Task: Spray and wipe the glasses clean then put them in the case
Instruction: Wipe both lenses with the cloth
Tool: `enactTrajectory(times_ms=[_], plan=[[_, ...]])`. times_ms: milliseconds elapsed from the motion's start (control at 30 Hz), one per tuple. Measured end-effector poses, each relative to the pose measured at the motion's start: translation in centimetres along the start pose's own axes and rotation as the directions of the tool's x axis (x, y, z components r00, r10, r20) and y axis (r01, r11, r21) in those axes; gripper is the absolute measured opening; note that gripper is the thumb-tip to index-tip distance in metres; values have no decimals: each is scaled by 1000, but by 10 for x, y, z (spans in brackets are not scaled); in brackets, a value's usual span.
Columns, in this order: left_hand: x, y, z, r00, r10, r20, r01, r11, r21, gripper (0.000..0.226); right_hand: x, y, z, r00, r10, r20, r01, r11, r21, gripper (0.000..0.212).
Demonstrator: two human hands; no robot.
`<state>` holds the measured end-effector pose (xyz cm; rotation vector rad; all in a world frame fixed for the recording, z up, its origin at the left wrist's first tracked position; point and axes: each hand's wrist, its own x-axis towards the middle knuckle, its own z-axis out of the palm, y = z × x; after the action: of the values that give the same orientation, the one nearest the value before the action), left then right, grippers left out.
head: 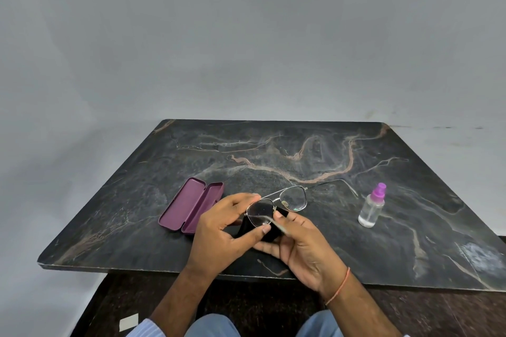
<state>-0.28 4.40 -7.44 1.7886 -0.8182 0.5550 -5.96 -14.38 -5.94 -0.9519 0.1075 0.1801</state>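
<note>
Glasses are held just above the near middle of the table, thin metal frame, lenses facing up toward the camera. The left hand pinches the nearer lens by its rim, index finger on the top edge and thumb at the lower edge, which steadies the frame without smearing the glass. The right hand has a black cloth draped over its fingers under that lens, with the thumb pressing down near the bridge; this looks like the wiping step, the lens rubbed between thumb and cloth. The far temple arm sticks out open toward 2 o'clock, clear of both hands.

At 10 o'clock from the hands lies the case, purple, lid open and flat, its hollow facing up; likely left open so the glasses can go straight in. At 3 o'clock, well apart, stands the spray, a small clear bottle with a purple nozzle, upright with some liquid at the bottom.

Nothing lies between the hands and the case. The open temple arms will probably need folding before the frame fits. Whether the second lens is already clean cannot be told.
</note>
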Motion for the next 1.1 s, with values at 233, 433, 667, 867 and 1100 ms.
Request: enactTrajectory(times_ms=[233,433,667,867,1100], plan=[[-1,3,0,999,-36,2,36,999,28,55,-1,1,7,997,-40,-72,40,999,-2,24],[-3,0,0,999,-47,15,47,999,5,59,-3,0,8,994,-58,-98,54,997,-45,32],[-3,1,-1,999,-34,16,33,999,9,57,-4,1,9,989,-100,-108,94,994,-57,36],[-4,5,-2,999,-37,25,36,999,24,64,-2,4,12,981,-127,-145,115,989,-91,35],[-3,9,-1,1000,-2,11,1,998,67,59,-2,4,12,977,-161,-143,151,985,-79,21]])
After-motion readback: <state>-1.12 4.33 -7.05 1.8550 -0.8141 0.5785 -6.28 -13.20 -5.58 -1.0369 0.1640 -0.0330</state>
